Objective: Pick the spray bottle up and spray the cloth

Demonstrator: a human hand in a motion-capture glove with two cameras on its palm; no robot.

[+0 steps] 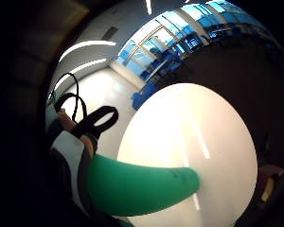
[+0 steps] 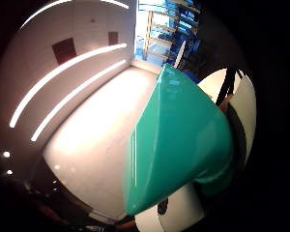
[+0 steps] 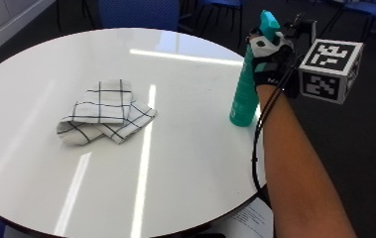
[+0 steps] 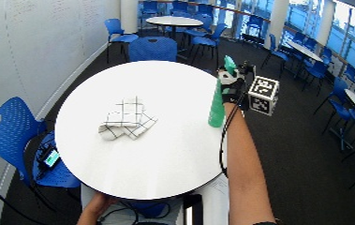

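Bottle (image 3: 245,94) stands upright near the table (image 3: 194,163) edge; our fingers (image 3: 264,49) curl round its neck, gripping high by the trigger, cloth (image 3: 103,118) well apart.

Round white table (image 3: 194,168) — blue chairs (image 4: 15,136) around it, paper sheet (image 3: 250,220) under near edge.

Blue chairs (image 4: 16,133) ring round white tables (image 4: 174,21) beside windows (image 4: 351,33).
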